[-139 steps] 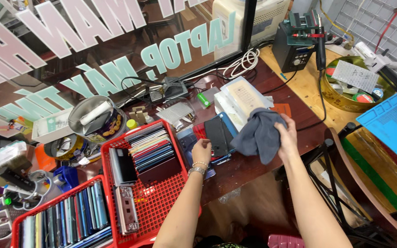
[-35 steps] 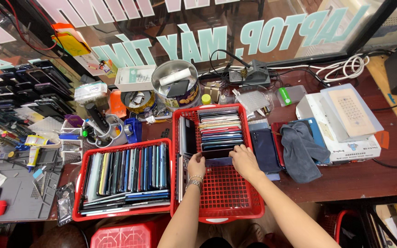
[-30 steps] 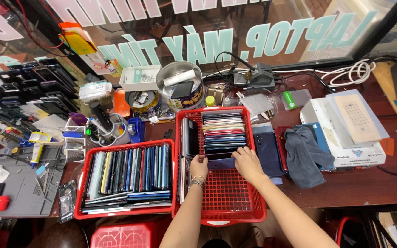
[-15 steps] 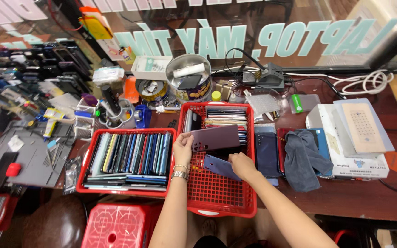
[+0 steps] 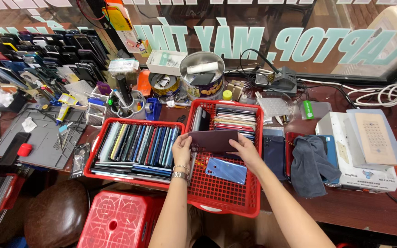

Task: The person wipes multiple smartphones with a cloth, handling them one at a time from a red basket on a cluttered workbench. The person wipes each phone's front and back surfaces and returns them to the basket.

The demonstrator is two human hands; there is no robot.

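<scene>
Maroon phone cover (image 5: 214, 140) now lifted higher

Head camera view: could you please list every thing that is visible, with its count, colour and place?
dark phone back cover: one, maroon-brown, held over the right basket
blue phone back cover: one, flat on the right basket's floor
right basket: one, red mesh, a stack of covers at its far end
left basket: one, red, full of covers standing on edge
grey cloth: one, on the desk right of the baskets
white box: one, far right, a pale sheet on top
round tin: one, silver, behind the baskets
grey work mat: one, left
red stool: one, below the desk edge
left hand: grip on the dark cover's left end
right hand: grip on its right end
</scene>
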